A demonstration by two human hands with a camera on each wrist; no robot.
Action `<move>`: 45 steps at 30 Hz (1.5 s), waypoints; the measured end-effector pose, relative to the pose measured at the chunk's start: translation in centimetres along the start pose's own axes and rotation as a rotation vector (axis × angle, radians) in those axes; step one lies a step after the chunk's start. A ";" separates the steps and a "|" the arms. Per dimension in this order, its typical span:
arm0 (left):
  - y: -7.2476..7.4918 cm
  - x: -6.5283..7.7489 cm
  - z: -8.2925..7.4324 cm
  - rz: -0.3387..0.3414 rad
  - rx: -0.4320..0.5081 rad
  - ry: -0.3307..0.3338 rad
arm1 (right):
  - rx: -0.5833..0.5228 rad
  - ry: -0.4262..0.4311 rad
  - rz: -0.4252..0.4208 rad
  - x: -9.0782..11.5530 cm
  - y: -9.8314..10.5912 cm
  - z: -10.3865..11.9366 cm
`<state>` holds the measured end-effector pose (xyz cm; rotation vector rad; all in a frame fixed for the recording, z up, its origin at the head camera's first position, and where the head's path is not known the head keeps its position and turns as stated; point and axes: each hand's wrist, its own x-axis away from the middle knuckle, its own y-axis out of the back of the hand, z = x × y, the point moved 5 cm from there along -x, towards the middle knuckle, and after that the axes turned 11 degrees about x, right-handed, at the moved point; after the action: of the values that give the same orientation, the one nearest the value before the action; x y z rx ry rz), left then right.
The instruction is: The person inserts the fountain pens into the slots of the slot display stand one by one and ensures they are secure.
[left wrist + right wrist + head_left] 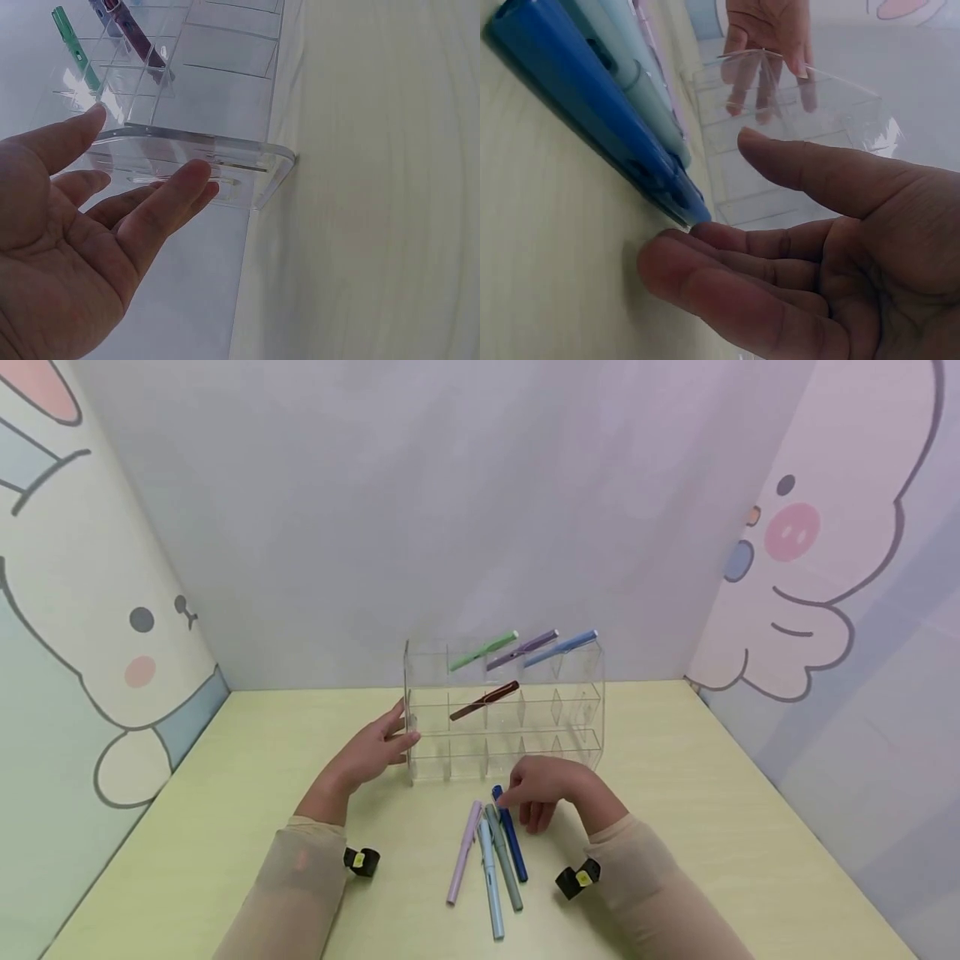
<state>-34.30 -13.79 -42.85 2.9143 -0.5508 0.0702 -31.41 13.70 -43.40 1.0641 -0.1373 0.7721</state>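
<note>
A clear acrylic pen rack [467, 767] with tiered compartments stands on the table. My left hand [372, 750] is at its left side, thumb toward the front, fingers loosely extended along the side panel; firm contact cannot be made out. My right hand [546, 783] hangs over the table before the rack, its fingertips beside the upper end of a dark blue pen [513, 843]. In the right wrist view, thumb and fingers are apart with nothing between them. Left of that pen lie a grey-green pen [506, 864], a light blue pen [491, 885] and a lilac pen [462, 858].
On the rack's top tier lean a green pen [483, 652], a purple pen [523, 649] and a blue pen [562, 647]. A dark red pen [486, 700] rests on the middle tier. Behind the table [750, 827] hangs a plain grey backdrop [480, 510].
</note>
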 end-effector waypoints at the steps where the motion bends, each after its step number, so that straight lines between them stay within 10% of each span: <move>1: 0.0 0.0 0.0 0.001 -0.003 0.001 | 0.026 -0.013 -0.007 -0.2 -0.2 0.0; 15: 0.0 -0.2 -0.1 0.009 0.017 0.020 | 0.207 -0.140 -0.096 -0.7 -0.7 0.9; 25: 0.1 -0.2 -0.1 0.003 0.012 0.024 | 0.241 -0.079 -0.074 -0.7 -0.2 0.6; 34: -0.8 1.4 -2.2 0.013 0.012 0.036 | -0.038 0.050 -0.076 0.3 1.9 -0.1; 45: -0.3 0.3 -0.3 -0.009 0.004 0.045 | -0.281 0.147 -0.089 2.3 3.9 0.0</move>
<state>-33.95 -13.59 -42.54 2.9113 -0.5311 0.1349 -32.17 15.81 -39.52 0.7395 -0.0701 0.7244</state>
